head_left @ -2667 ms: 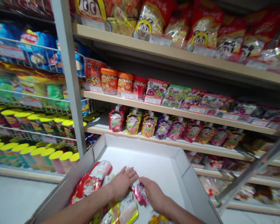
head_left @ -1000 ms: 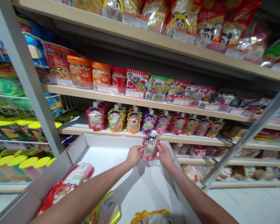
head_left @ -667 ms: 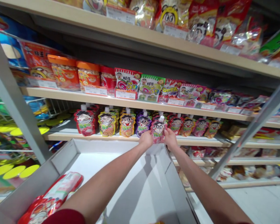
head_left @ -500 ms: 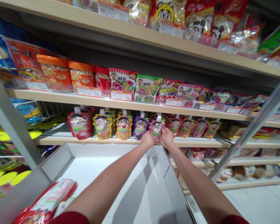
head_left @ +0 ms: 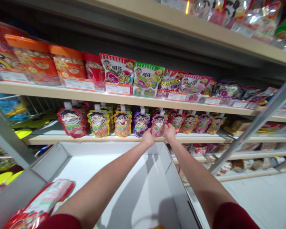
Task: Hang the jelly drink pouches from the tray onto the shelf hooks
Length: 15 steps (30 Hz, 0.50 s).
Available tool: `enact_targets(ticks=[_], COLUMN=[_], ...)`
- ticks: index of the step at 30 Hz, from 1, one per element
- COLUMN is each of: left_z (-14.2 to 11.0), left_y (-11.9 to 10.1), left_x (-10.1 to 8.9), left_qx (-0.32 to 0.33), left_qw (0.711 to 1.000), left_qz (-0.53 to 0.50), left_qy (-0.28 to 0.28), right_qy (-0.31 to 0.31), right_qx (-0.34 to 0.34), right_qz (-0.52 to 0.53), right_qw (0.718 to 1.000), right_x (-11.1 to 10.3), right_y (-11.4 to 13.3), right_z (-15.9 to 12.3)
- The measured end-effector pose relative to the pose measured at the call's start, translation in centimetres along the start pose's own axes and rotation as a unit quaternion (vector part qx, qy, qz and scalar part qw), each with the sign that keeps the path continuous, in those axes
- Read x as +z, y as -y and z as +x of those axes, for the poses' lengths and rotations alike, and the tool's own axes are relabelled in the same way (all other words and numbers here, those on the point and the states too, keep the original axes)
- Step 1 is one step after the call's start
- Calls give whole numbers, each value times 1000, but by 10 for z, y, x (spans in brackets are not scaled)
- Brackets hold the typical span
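Note:
A pink jelly pouch (head_left: 158,124) with a white spout and a cartoon face stands upright in the front row on the lower shelf. My left hand (head_left: 148,138) has its fingers closed at the pouch's lower left edge. On the opposite edge, my right hand (head_left: 169,132) pinches the pouch, its thumb side facing me. A purple pouch (head_left: 141,122) is just left of my left hand, and a red pouch (head_left: 177,121) is just beyond my right hand. Farther left stand an orange pouch (head_left: 122,122), a yellow pouch (head_left: 98,122) and a larger red pouch (head_left: 72,122).
Below my arms lies a white open box (head_left: 124,148) holding red-and-white packages (head_left: 43,200). Overhead, a shelf board (head_left: 85,95) carries gummy bags (head_left: 118,70) and orange-lidded tubs (head_left: 34,60). A slanting metal post (head_left: 252,133) stands at the right.
My view has moved closer to the shelf and tipped downward. The pink pouch looks less tilted and sits lower, level with its row. Both hands stay at its sides.

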<state>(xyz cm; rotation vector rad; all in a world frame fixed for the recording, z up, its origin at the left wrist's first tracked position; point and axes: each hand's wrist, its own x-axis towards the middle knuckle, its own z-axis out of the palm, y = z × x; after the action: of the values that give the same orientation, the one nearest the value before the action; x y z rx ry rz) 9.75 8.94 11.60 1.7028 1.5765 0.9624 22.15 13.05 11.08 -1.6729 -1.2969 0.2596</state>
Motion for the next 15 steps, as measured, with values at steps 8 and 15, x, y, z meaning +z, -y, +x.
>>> enact_targets(ticks=[8,15], left_z=[-108,-192], left_y=[66,89], left_x=[-18,-44], left_qx=[-11,40], left_qw=[985,912], left_qz=[32,133], left_qy=[169,385], right_qy=[167,588], right_qx=[-144,-119], right_qz=[-12,-111], right_qw=[975,793], right_x=[-26,-69], right_y=[0,-5], right_z=[-117,-227])
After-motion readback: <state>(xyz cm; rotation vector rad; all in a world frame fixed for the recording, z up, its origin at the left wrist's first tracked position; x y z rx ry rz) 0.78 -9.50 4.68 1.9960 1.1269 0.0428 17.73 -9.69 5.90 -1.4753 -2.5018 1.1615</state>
